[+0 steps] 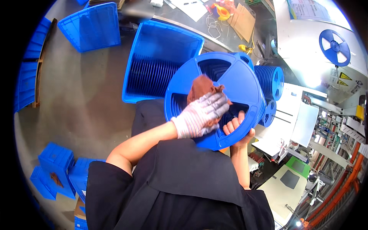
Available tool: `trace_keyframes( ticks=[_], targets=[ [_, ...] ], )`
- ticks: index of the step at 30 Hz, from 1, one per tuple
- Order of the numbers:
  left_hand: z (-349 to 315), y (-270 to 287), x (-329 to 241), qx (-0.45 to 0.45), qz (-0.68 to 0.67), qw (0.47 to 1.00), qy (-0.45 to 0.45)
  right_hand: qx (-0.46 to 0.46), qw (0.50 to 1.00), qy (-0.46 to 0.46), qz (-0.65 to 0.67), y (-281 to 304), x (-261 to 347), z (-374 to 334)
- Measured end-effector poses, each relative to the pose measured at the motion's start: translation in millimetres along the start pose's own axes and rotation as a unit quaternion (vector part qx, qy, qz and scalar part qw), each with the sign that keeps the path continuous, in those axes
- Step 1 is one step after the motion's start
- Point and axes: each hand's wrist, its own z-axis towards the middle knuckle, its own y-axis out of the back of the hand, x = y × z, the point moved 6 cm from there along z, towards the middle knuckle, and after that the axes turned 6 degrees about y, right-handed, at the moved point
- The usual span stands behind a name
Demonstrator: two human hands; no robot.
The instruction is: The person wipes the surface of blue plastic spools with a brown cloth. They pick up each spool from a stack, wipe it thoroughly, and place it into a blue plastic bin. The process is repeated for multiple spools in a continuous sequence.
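A stack of blue plastic reels (240,82) stands in front of me, its nearest flange facing me with wedge-shaped openings. My left hand (201,115), in a pale striped glove with grey fingertips, presses a brown cloth (201,86) against the flange near its hub. The cloth bunches out above the fingers and shows below them. My bare right hand (238,128) grips the rim at the lower right, its fingers curled through an opening. The hub is hidden behind the cloth and glove.
A blue bin (168,36) holding a row of reels stands beside the stack. More reels (276,83) sit at the right, next to a white machine (295,128). Behind is a workbench (184,21) with paper and cardboard. Blue crates (57,165) stand on the floor at left.
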Motion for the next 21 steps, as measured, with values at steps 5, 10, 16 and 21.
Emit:
trace_keyframes(
  ticks=[5,10,16,21],
  targets=[
    [-56.1,-7.0,132.0,0.017,0.171,0.97,0.171,-0.044,0.999,0.022,-0.014,3.4,2.7,-3.7],
    [-69.9,42.3,80.5,0.077,0.063,0.994,0.043,-0.058,0.995,0.083,0.017,25.6,32.8,-4.4],
    [-68.2,11.3,59.4,0.189,0.206,0.96,0.027,-0.067,0.99,0.088,0.092,42.4,40.1,9.2],
    [-71.3,6.9,54.1,0.2,0.164,0.965,-0.04,-0.137,0.986,0.094,0.017,50.0,42.6,4.6]
  ],
)
